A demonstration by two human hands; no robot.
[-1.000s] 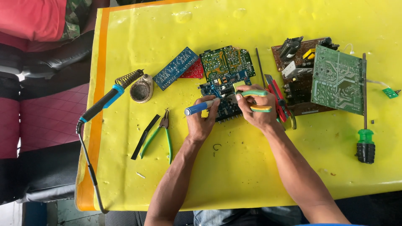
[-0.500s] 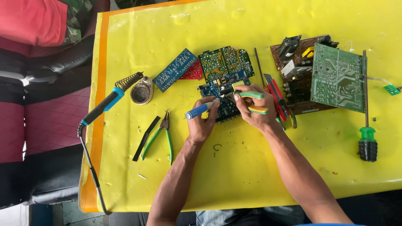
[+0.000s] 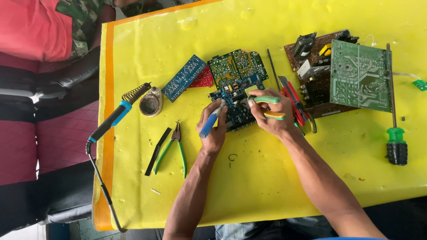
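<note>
- We see the blue circuit board [image 3: 235,106] lying near the middle of the desk [image 3: 275,178], its upper edge touching a green circuit board [image 3: 235,66].
- Our left hand [image 3: 213,126] is wrapped around a blue-handled tool [image 3: 211,122], whose pale tip rests on the blue board.
- Our right hand [image 3: 271,118] is closed on green-and-yellow-handled pliers [image 3: 267,106], nose toward the same board.
- Just right of that hand lie red-handled cutters [image 3: 293,103] and a thin dark rod [image 3: 272,66].
- To the left, a long blue board [image 3: 183,78] overlaps a small red board [image 3: 202,79].
- Further left sit a round tin [image 3: 151,104], a soldering iron [image 3: 111,120] at the orange edge, its cord hanging over, and green-handled pliers [image 3: 174,149].
- At the far right, a large green board [image 3: 359,75] lies over a brown board [image 3: 316,58]; a green-and-black screwdriver [image 3: 394,111] lies beside it.
- Bare yellow surface stretches between our forearms and along the near edge.
</note>
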